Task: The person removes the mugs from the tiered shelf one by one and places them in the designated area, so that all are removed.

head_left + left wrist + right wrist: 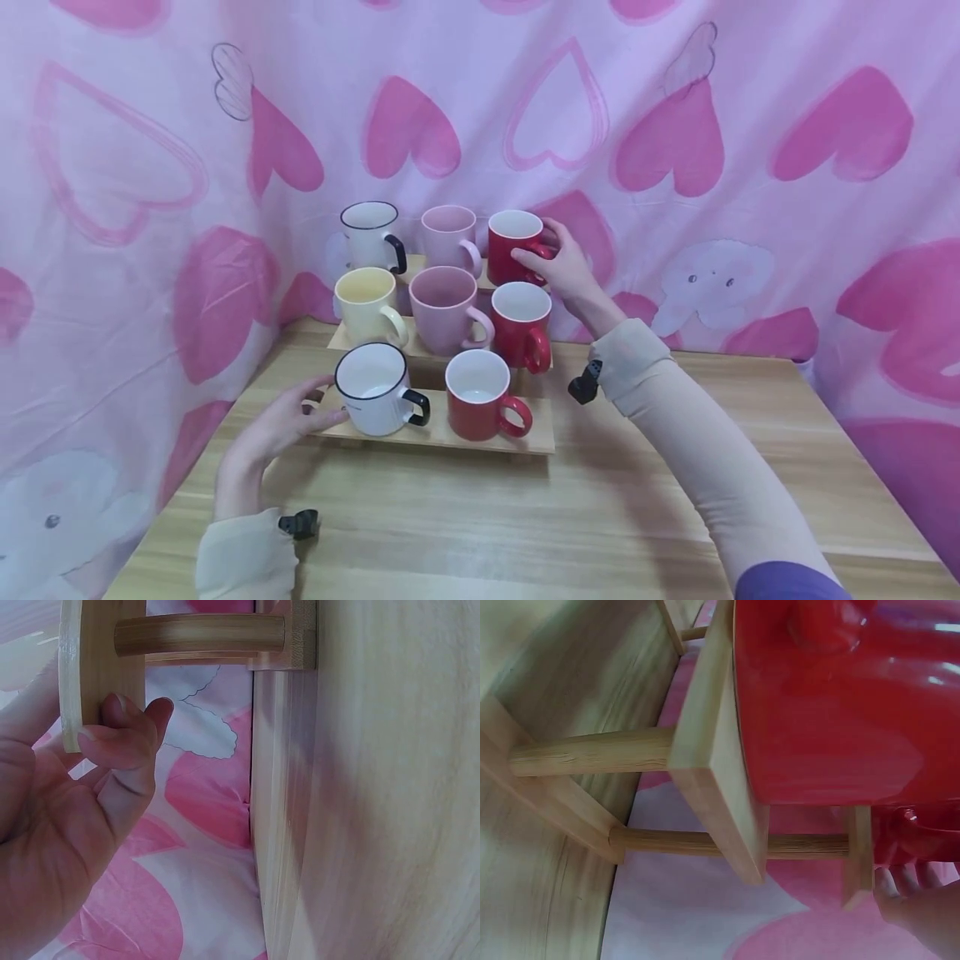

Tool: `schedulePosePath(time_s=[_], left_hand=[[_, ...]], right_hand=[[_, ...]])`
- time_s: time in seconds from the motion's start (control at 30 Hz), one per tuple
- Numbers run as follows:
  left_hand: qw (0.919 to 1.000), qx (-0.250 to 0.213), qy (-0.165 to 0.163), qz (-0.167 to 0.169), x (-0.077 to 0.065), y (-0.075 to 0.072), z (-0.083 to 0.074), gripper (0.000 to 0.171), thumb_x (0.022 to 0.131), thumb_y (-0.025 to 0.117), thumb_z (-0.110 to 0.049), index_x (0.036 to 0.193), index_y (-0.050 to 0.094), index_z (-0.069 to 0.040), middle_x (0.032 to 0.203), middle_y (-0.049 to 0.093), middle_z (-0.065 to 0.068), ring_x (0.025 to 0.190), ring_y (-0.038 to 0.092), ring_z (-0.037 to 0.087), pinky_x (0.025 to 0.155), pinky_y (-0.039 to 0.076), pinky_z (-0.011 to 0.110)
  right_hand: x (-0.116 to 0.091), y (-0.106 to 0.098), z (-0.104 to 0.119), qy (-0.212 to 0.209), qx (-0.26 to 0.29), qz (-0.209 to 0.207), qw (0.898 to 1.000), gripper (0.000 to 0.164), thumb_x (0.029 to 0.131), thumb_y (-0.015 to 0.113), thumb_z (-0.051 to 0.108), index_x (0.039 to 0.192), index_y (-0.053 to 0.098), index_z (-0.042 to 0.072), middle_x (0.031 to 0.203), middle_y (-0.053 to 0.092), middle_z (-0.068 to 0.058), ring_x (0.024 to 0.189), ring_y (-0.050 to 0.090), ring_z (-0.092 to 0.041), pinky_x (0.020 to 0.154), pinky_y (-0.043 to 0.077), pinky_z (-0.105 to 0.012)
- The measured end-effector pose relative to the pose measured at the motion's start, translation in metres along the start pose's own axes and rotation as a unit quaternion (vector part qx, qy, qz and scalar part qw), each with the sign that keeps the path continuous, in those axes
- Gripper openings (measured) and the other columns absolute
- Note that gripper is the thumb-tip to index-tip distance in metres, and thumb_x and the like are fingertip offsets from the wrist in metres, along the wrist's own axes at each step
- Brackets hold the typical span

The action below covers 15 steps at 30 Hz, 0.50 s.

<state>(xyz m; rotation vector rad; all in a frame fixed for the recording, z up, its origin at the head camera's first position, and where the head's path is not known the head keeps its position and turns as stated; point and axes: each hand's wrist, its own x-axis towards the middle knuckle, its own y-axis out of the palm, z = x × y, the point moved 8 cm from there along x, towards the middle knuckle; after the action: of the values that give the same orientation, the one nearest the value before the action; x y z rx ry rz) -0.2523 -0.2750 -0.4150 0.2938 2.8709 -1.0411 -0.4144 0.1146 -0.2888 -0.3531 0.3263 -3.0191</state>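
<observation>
A tiered wooden rack stands on the table with mugs on three levels. My left hand grips the left end of the lowest board, beside a white mug with black rim and handle. In the left wrist view its fingers curl around the board's end. On the top level my right hand holds a red mug, thumb on its front and fingers by the handle side. Fingertips touch near that mug in the right wrist view, where a nearer red mug fills much of the frame.
Beside the held mug are a pink mug and another white mug. A cream mug, a mauve mug and a red mug occupy the middle level. One more red mug sits below. Heart-patterned cloth hangs behind.
</observation>
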Motion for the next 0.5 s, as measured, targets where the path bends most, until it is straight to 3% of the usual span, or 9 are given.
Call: schedulePosePath(time_s=[0.33, 0.5], left_hand=[[0.9999, -0.003, 0.008, -0.008, 0.0, 0.003, 0.0, 0.079, 0.086, 0.074, -0.043, 0.146, 0.04, -0.005, 0.133, 0.047, 0.025, 0.112, 0.053, 0.04, 0.085, 0.048, 0.045], [0.9999, -0.005, 0.007, -0.008, -0.001, 0.002, 0.001, 0.079, 0.086, 0.075, -0.042, 0.146, 0.04, -0.004, 0.13, 0.048, 0.027, 0.111, 0.054, 0.04, 0.084, 0.048, 0.044]], right_hand=[[0.01, 0.006, -0.001, -0.012, 0.036, 0.004, 0.999, 0.083, 0.08, 0.083, 0.022, 0.147, 0.034, 0.015, 0.138, 0.049, -0.008, 0.125, 0.047, -0.024, 0.102, 0.042, -0.041], [0.003, 0.009, 0.024, -0.023, 0.027, 0.034, 0.999, 0.088, 0.079, 0.082, 0.014, 0.15, 0.03, 0.008, 0.138, 0.049, -0.012, 0.125, 0.047, -0.027, 0.101, 0.043, -0.042]])
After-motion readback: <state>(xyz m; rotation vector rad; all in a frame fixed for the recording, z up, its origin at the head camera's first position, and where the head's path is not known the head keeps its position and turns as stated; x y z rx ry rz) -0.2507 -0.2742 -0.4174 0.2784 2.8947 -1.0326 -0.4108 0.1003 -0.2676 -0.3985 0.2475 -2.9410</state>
